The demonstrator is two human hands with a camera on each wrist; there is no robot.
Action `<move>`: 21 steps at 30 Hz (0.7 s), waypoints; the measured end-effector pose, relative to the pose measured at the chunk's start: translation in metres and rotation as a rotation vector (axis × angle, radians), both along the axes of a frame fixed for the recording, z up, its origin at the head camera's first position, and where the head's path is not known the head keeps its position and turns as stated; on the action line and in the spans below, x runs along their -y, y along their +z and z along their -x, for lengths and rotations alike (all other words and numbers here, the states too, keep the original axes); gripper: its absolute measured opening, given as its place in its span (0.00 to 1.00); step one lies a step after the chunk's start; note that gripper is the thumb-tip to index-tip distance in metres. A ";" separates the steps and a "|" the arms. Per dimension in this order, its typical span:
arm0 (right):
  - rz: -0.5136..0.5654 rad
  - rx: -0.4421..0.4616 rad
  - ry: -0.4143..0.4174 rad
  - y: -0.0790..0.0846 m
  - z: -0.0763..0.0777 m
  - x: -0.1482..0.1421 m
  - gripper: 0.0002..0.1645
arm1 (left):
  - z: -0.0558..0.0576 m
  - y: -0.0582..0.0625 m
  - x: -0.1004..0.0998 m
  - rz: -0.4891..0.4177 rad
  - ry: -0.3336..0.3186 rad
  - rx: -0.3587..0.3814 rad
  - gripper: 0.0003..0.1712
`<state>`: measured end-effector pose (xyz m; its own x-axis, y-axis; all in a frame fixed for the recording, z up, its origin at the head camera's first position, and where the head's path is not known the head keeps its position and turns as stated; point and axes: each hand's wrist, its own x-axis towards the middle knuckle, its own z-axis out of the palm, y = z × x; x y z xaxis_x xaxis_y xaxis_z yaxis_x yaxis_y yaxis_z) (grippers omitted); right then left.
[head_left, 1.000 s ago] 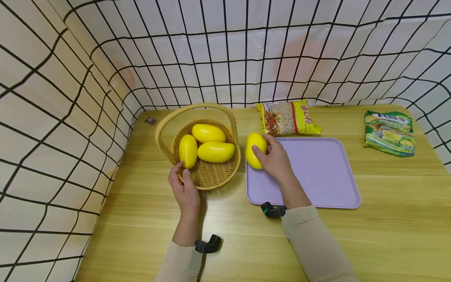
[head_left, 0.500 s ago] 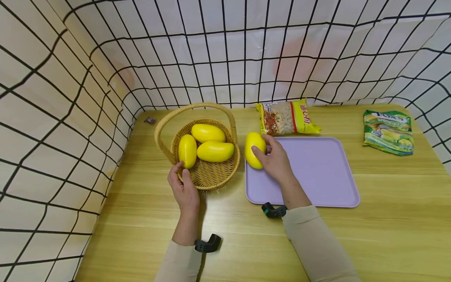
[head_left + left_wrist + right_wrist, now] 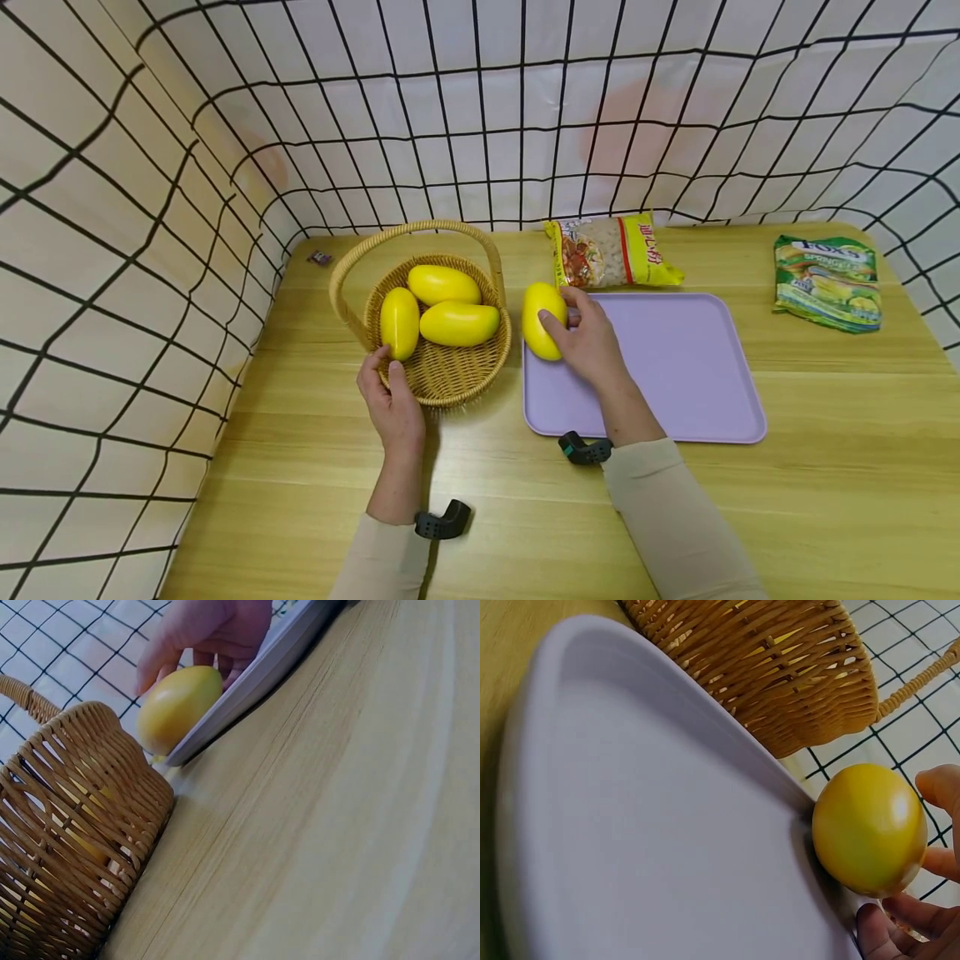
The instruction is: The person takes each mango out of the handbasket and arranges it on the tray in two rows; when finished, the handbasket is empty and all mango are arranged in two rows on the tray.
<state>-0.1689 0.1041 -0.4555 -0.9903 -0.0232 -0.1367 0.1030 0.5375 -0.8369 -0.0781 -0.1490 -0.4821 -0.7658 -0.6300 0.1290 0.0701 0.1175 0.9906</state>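
Observation:
A yellow mango [image 3: 542, 321] lies at the left rim of the lilac tray [image 3: 675, 367]. My right hand [image 3: 592, 342] holds it from the right, thumb on top and fingers at its far side. The right wrist view shows the same mango [image 3: 870, 829] beside curved fingers [image 3: 937, 787]. At the front left of a wicker basket [image 3: 450, 375], my left hand [image 3: 393, 408] grips the rim with thumb and fingers. Inside the basket are three more mangoes [image 3: 459, 323], one right by the left fingertips. The left wrist view shows only the basket's side [image 3: 82, 825], not that hand.
Behind the tray lies a yellow food packet [image 3: 607, 250]. A green Fox's bag [image 3: 827, 283] is at the far right, and a small purple wrapper [image 3: 320, 257] at the back left. Black wire mesh [image 3: 487, 108] borders the table. The basket's handle [image 3: 420, 227] arches upward.

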 end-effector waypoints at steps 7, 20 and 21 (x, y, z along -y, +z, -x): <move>-0.001 0.007 0.005 0.002 0.000 -0.001 0.42 | 0.000 -0.001 0.001 0.010 0.004 0.003 0.17; 0.000 0.010 0.000 0.001 0.000 0.001 0.41 | 0.000 0.001 0.000 0.014 0.009 0.017 0.17; -0.003 0.010 0.000 0.001 0.000 0.001 0.41 | 0.000 0.001 0.000 0.015 0.010 0.018 0.17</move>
